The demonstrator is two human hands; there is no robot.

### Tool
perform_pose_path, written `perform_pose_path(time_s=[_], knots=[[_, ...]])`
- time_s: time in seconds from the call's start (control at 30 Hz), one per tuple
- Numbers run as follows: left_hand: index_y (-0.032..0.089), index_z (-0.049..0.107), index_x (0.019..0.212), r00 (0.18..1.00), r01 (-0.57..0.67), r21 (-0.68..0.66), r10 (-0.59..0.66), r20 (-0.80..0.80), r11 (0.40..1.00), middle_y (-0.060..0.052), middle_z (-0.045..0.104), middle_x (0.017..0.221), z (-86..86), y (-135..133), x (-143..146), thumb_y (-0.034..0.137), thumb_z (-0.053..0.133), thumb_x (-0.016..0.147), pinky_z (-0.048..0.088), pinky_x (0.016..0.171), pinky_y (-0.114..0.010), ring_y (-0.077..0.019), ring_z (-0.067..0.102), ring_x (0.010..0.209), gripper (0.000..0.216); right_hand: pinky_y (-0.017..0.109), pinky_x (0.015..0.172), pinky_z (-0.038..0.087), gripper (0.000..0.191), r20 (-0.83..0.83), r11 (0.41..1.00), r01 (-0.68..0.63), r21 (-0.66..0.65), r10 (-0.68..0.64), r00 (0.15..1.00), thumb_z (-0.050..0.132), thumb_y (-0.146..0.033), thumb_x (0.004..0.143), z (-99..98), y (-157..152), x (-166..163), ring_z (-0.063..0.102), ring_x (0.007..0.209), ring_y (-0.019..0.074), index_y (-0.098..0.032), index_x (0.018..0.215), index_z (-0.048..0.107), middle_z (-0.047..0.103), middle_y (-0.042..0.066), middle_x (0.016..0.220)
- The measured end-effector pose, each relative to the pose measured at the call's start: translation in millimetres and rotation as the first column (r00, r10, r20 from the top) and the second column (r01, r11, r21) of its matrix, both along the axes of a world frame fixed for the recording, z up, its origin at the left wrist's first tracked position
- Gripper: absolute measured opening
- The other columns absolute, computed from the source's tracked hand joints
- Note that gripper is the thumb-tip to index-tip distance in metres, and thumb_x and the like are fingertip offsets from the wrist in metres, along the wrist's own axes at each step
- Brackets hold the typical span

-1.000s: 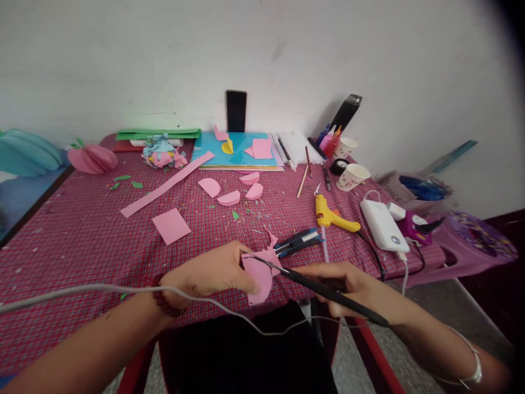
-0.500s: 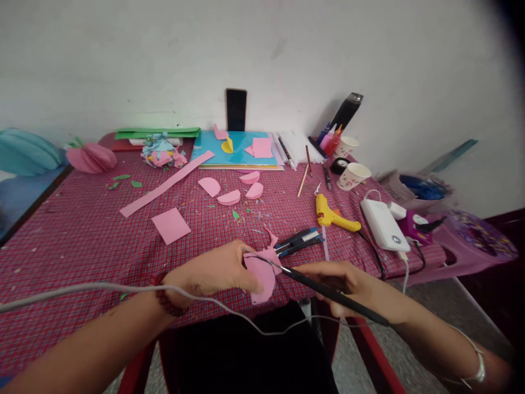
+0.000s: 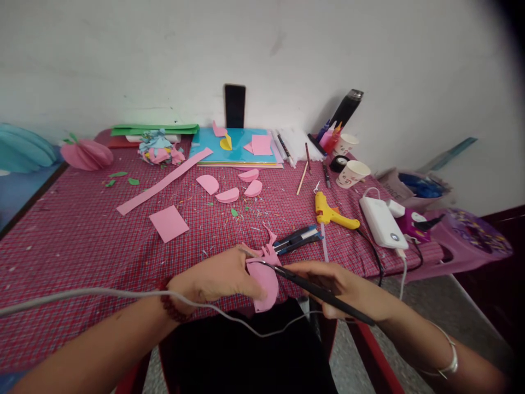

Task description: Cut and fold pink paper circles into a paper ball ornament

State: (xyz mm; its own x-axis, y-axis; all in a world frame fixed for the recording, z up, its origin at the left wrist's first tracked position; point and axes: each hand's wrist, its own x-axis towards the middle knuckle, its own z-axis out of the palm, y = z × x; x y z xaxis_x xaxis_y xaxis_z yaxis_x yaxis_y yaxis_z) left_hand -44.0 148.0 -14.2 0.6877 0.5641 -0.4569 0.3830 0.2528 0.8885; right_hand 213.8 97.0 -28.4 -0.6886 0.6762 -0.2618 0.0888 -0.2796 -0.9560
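Pink paper, one piece [image 3: 268, 287], is pinched in the left hand [image 3: 223, 276]; the right hand [image 3: 348, 287] grips one pair of black-handled scissors [image 3: 324, 294], blades across its upper part. Both forearms angle inward. Beyond the hands: four pink half-rounds [image 3: 207, 184], then, farther right, two paper cups [image 3: 353, 175].

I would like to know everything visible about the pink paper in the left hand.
The pink paper looks thin and matte, with a rounded right edge and a small dark mark near its lower corner. The left hand grips its left side by the near edge of the table; the scissors cross its upper part.
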Motion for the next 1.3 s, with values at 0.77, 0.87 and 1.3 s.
perform_pose_path(time_s=[0.77, 0.87, 1.3], knots=[[0.014, 0.062, 0.064, 0.998, 0.045, -0.003, -0.045, 0.033, 0.999, 0.006, 0.046, 0.057, 5.3, 5, 1, 0.011, 0.057, 0.055, 0.025, 0.052, -0.025, -0.0086, 0.036, 0.053, 0.01, 0.025, 0.082, 0.048, 0.066, 0.013, 0.996, 0.029, -0.083, -0.028, 1.0, 0.08, -0.032, 0.072, 5.5, 4, 1, 0.06, 0.1, 0.0169, -0.026, 0.133, 0.056, 0.067, 0.005, 0.115], [0.015, 0.062, 0.06, 0.997, 0.049, -0.021, -0.048, 0.062, 0.999, 0.005, 0.05, 0.058, 5.1, 5, 2, 0.01, 0.056, 0.054, 0.03, 0.055, -0.024, -0.0096, 0.041, 0.055, 0.009, 0.027, 0.088, 0.047, 0.067, 0.03, 0.997, 0.024, -0.08, -0.022, 0.999, 0.081, -0.034, 0.071, 6.9, 5, 2, 0.059, 0.109, 0.0202, -0.025, 0.133, 0.056, 0.064, 0.007, 0.123], [0.016, 0.064, 0.063, 0.987, 0.075, -0.056, -0.066, 0.147, 0.996, 0.006, 0.053, 0.056, -1.3, 7, -2, 0.011, 0.055, 0.053, 0.033, 0.054, -0.022, -0.0096, 0.044, 0.056, 0.015, 0.022, 0.072, 0.048, 0.066, 0.119, 0.995, 0.024, -0.1, -0.012, 0.993, 0.08, -0.029, 0.071, 14.3, 7, 3, 0.06, 0.091, 0.0149, -0.027, 0.132, 0.057, 0.064, 0.002, 0.118]])
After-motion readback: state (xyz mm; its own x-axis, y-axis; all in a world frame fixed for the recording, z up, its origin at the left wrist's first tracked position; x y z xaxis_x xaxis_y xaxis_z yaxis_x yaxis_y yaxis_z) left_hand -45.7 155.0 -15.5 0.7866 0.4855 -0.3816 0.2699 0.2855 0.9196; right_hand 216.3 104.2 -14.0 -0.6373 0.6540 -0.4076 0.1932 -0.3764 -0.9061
